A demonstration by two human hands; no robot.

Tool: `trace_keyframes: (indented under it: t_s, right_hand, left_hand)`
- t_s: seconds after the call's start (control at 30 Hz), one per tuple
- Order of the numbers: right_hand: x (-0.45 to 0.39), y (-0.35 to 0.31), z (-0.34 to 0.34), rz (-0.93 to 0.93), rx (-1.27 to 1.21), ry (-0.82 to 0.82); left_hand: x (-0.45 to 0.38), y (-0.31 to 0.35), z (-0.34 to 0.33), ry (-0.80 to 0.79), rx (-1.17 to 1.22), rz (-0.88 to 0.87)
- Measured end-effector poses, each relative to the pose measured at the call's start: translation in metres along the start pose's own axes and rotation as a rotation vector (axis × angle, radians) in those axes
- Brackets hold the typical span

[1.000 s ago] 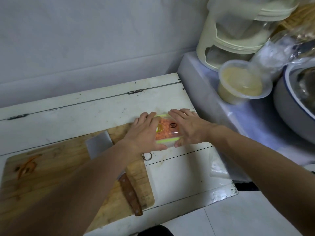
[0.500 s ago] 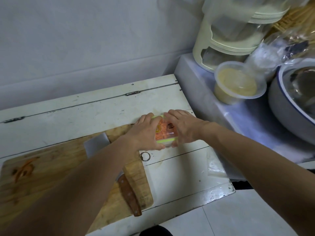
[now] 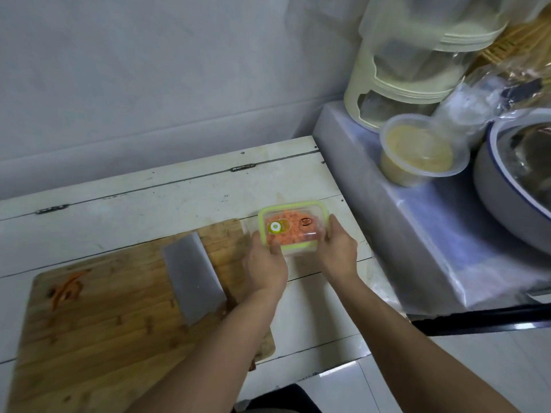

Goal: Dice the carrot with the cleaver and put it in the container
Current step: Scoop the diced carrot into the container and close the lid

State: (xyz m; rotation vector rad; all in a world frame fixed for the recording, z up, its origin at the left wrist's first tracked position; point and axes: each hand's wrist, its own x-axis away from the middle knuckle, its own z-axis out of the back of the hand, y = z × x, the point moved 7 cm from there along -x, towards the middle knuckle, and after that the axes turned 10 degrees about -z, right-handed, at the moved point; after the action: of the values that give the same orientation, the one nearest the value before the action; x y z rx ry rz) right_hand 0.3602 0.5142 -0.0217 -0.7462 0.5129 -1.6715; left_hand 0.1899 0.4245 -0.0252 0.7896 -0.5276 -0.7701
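Note:
A small clear container (image 3: 293, 226) with a green-rimmed lid sits on the white table (image 3: 149, 201), full of diced carrot (image 3: 290, 231). My left hand (image 3: 267, 263) holds its near left corner, thumb on the lid. Its near right side is held by my right hand (image 3: 337, 248), fingers up along the side wall. The cleaver (image 3: 192, 277) lies flat on the wooden cutting board (image 3: 98, 323) to the left, its handle hidden under my left forearm. A few carrot scraps (image 3: 67, 289) remain at the board's left end.
A raised ledge (image 3: 417, 234) on the right carries a lidded plastic tub (image 3: 420, 153), a cream stacked container (image 3: 411, 70), plastic bags and a blue-rimmed basin (image 3: 507, 204). A wall stands behind the table. Tiled floor shows below the table's front edge.
My hands slid back from on top of the lid to the container's near corners, uncovering the lid. The view shifted right and down.

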Motion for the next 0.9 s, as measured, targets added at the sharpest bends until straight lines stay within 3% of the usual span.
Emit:
trace_keyframes:
  t_s: [0.2,0.3,0.37,0.43,0.5,0.57,0.77,0.9]
  right_hand:
    - [-0.002,0.003,0.004,-0.166,-0.168,-0.055]
    - [-0.008,-0.003,-0.005,0.175,0.197,-0.110]
    - [-0.005,-0.003,-0.020,0.464,0.452,-0.182]
    - [-0.005,-0.009,-0.032,0.623,0.617,-0.199]
    - [-0.019,-0.021,-0.038,0.634,0.662,-0.194]
    - [-0.042,-0.041,-0.049,0.621,0.708,-0.205]
    - [-0.100,-0.105,-0.096,0.633,0.758,-0.178]
    - [-0.106,-0.113,-0.106,0.662,0.800,-0.181]
  left_hand:
    - [-0.010,-0.017,0.003,0.070,0.156,0.158]
    - [-0.020,-0.019,0.003,0.016,0.169,0.110]
    - [-0.034,-0.009,0.007,-0.072,0.099,0.021]
    - [-0.048,0.003,0.011,-0.176,0.007,-0.103]
    - [-0.058,0.009,0.022,-0.218,-0.051,-0.192]
    - [-0.062,-0.002,0.044,-0.160,-0.057,-0.215]
    - [-0.053,-0.068,0.106,-0.051,-0.182,-0.101]
    - [-0.045,-0.087,0.129,-0.008,-0.196,-0.072]
